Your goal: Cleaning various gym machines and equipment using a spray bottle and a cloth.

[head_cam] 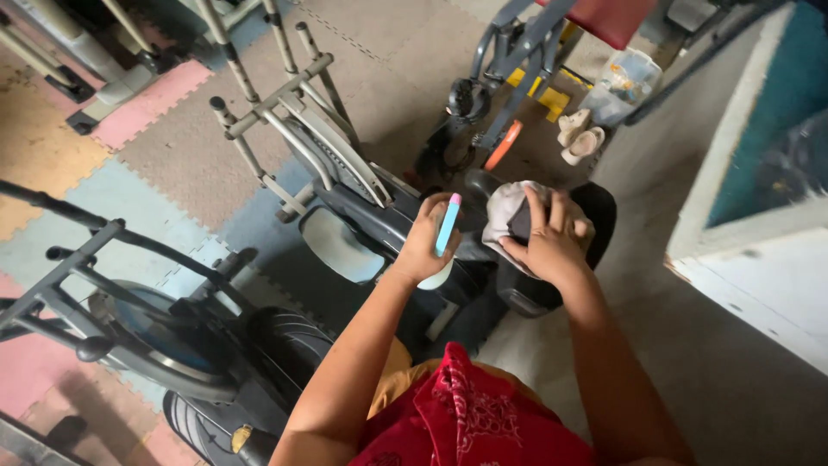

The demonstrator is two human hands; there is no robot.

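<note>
My left hand (424, 246) is closed around a slim light-blue bottle with a pink cap (447, 224), held upright over the dark housing of an exercise machine (379, 226). My right hand (548, 244) presses a crumpled grey-white cloth (504, 209) against the top of that housing, fingers spread over the cloth. The two hands are close together, the bottle just left of the cloth. Part of the cloth is hidden under my right hand.
A second exercise machine with a black flywheel (164, 341) stands at the lower left. Coloured foam floor mats (155, 103) cover the floor. A pair of pale sandals (580, 136) and a plastic bag (623, 82) lie near a red-seated bench (604, 19). A wall ledge (742, 216) runs along the right.
</note>
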